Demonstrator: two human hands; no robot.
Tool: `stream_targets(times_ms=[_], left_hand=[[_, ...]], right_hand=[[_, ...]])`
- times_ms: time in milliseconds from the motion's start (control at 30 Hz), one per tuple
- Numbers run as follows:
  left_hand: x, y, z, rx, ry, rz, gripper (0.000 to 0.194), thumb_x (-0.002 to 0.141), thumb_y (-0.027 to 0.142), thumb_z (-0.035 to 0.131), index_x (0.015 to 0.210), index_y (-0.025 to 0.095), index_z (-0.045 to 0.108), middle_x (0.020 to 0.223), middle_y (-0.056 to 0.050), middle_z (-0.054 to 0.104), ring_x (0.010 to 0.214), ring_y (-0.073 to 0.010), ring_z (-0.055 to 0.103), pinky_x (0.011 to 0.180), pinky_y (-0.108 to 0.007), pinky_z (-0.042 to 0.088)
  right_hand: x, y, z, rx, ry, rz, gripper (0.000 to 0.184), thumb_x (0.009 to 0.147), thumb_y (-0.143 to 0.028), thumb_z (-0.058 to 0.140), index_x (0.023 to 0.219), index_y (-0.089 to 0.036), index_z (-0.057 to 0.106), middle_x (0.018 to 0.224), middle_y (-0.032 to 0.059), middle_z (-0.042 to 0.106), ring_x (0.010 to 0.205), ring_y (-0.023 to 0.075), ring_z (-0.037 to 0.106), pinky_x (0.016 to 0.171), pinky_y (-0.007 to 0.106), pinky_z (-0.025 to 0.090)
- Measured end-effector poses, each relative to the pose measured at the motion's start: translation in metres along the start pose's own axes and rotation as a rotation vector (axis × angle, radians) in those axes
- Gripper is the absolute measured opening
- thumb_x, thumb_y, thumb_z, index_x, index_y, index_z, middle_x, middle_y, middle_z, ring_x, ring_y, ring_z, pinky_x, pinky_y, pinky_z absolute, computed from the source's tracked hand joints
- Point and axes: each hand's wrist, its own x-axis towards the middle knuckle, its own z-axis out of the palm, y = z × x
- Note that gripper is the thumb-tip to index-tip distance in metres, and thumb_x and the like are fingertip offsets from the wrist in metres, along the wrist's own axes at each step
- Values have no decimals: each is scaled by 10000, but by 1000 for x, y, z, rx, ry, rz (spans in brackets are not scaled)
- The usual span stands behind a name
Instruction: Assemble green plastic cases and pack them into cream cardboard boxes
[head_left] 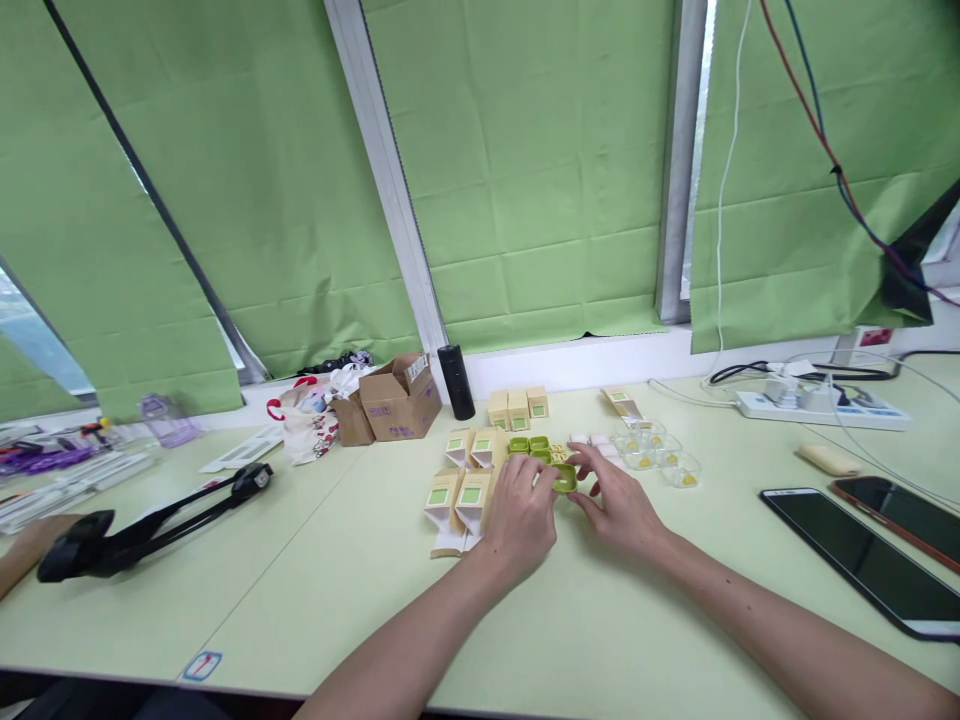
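Note:
A small green tray-like container (565,480) is held just above the table between my two hands. My left hand (523,505) pinches its left side, and the fingers of my right hand (611,497) close on its right edge. Several more green containers (529,445) sit just behind my left hand. Beside them lie small yellowish pieces (559,453) and pale pink blocks (600,443), partly hidden by my right hand. Open paper boxes with green labels (459,497) stand left of my left hand. Clear plastic cups with yellow bits (654,450) are behind my right hand.
Closed small boxes (517,408), a black cylinder (456,382) and a cardboard carton (401,398) stand at the back. To the right are a tablet (862,560), a phone (904,515) and a power strip (821,408). A black headset-like device (157,525) lies left, near another person's arm (30,550).

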Motion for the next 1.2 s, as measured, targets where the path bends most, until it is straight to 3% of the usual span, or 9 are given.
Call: stream_targets(times_ms=[100, 300, 700, 1000, 1200], left_hand=[[0, -2, 0, -71, 87, -24, 319, 978, 92, 558, 1275, 205, 585, 1218, -130, 662, 1161, -319, 560, 973, -514, 532], [-2, -3, 4, -171, 142, -48, 466, 947, 90, 610, 1381, 220, 502, 1306, -133, 653, 1244, -327, 569, 1032, -545, 542], [-3, -4, 4, -204, 226, 39, 404, 1016, 88, 531, 1390, 242, 545, 1333, -119, 702, 1228, -303, 618, 1023, -538, 559], [-3, -7, 6, -183, 238, 31, 408, 1024, 123, 544, 1410, 249, 584, 1287, -118, 741, 1193, -312, 651, 1008, -548, 568], [-3, -8, 6, -155, 224, 3, 445, 1032, 165, 561, 1467, 258, 570, 1277, -125, 748, 1195, -324, 657, 1015, -567, 566]], right_hand=[[1, 1, 0, 101, 72, -13, 640, 949, -267, 576, 1550, -279, 357, 1338, 110, 698, 1018, 252, 702, 823, 429, 637], [1, -2, -1, 231, 154, -58, 622, 964, -285, 591, 1539, -283, 354, 1345, 122, 698, 1051, 256, 694, 794, 420, 654], [-5, -11, -6, 271, 263, -240, 490, 1003, -232, 579, 1468, -296, 437, 1340, 126, 679, 1142, 278, 700, 748, 394, 660], [-4, -11, -5, 282, 274, -268, 418, 1041, -260, 564, 1448, -290, 475, 1370, 133, 665, 1240, 296, 686, 722, 368, 663], [-4, -13, -7, 286, 257, -187, 341, 1071, -362, 524, 1398, -263, 519, 1401, 155, 658, 1274, 310, 682, 762, 386, 671]])
